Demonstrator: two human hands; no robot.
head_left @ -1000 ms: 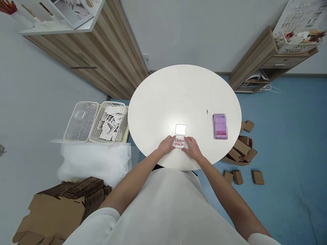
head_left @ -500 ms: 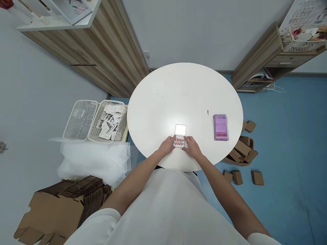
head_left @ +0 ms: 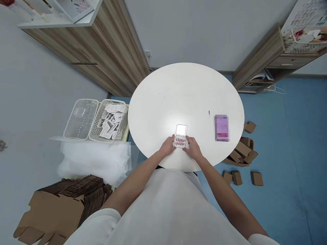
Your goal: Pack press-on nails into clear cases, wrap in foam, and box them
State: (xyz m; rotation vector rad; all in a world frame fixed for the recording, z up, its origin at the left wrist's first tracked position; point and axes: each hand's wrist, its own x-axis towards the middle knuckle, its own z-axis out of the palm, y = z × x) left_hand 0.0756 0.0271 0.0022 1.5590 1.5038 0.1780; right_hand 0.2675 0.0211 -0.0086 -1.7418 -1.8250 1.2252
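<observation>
The small pink pieces [head_left: 180, 141] inside the open case [head_left: 181, 129] are too tiny to make out; a purple item [head_left: 222, 128] is blurred into squares. The left hand [head_left: 167, 146] and right hand [head_left: 193, 148], half curled, hold the case between them, undersides hidden. It lies near the table's [head_left: 184, 88] near edge, with tabletop stretching well beyond.

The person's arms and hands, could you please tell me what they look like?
The sleeves are short and white, leaving the forearms bare. The left hand and right hand are ungloved, with no markings that I can make out.
</observation>
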